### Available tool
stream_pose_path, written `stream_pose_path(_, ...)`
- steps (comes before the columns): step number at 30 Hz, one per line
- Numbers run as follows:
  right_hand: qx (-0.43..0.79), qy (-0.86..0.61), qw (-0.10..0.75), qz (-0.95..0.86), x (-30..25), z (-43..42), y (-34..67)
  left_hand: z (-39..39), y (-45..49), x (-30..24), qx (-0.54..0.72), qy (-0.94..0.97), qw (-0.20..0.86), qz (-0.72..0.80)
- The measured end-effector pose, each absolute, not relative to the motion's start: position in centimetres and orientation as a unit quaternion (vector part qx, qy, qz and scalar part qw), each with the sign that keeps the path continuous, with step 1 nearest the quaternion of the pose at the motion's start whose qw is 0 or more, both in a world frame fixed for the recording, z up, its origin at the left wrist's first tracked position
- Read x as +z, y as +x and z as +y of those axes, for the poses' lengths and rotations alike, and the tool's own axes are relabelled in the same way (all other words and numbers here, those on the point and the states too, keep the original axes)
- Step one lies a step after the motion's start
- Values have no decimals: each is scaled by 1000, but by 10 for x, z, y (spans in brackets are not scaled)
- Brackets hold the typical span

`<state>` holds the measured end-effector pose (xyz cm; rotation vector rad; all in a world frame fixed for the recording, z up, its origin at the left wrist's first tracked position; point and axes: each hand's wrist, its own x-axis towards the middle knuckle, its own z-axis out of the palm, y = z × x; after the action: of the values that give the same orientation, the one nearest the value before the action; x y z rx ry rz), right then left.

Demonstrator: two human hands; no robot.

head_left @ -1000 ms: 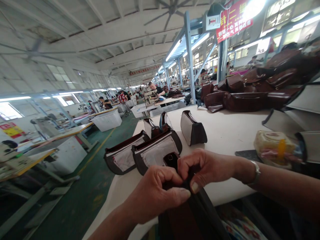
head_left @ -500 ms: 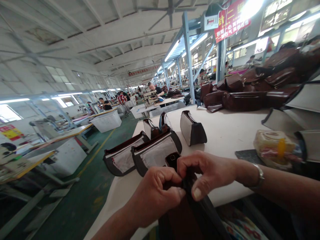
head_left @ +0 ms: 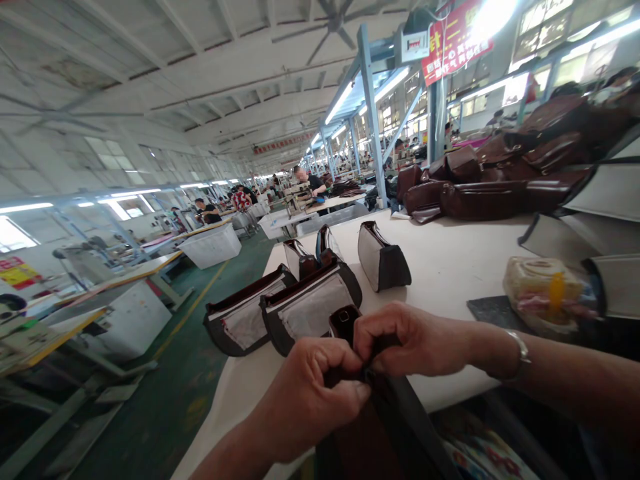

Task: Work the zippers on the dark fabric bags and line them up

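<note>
Both hands meet at the upper edge of a dark brown and black bag piece [head_left: 385,427] in front of me. My left hand [head_left: 320,393] pinches that edge between thumb and bent fingers. Right beside it, my right hand [head_left: 415,340], with a bracelet on the wrist, grips the same edge, its thumb tucked against the fingers. The spot between the fingertips is dark, so fine detail is hidden. Just behind the hands stands a dark case with a small square fitting [head_left: 343,319]. Two long grey-sided bag bodies [head_left: 310,310] lie beyond the left hand.
Smaller bag bodies [head_left: 384,260] stand farther back on the white table [head_left: 460,253]. Brown leather bags [head_left: 490,193] are heaped at the back right. A clear plastic container [head_left: 545,290] sits at right, by more grey panels [head_left: 617,287]. An aisle runs along the left; people work at distant machines.
My right thumb has drawn in from lying apart on the black edge to press against the fingers. The left hand keeps its pinch. The view has shifted slightly.
</note>
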<state>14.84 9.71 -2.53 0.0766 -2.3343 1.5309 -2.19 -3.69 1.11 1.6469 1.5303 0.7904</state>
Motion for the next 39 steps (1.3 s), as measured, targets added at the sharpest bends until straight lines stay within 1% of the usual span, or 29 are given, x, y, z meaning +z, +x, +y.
stream_pose_path(5,561,4,190,-806,-30,91,148,-38,-19,12,315,623,386,604)
stream_pose_path(10,612,-14,171,-772,-28,90,152,-40,-15,14,303,636,355,615)
stream_pose_path(12,615,-24,173,-769,-26,89,154,-40,-14,14,301,646,351,607)
stream_pose_path(16,529,-60,205,-821,-23,84,155,-41,-13,13,294,677,311,599)
stream_pose_path(19,481,-83,207,-848,-21,79,154,-41,-12,10,277,696,255,611)
stream_pose_path(23,423,-100,236,-869,-22,74,152,-42,-13,4,246,714,174,632)
stream_pose_path(26,373,-107,260,-884,-26,72,153,-42,-13,0,240,716,150,638)
stream_pose_path(30,300,-109,293,-901,-33,69,152,-41,-12,0,251,703,169,643)
stream_pose_path(34,254,-94,332,-904,-43,68,150,-42,-11,4,263,693,190,643)
stream_pose_path(37,208,-35,360,-909,-47,68,151,-44,-14,8,260,683,248,636)
stream_pose_path(39,157,22,355,-921,-47,69,156,-45,-18,10,260,666,309,627)
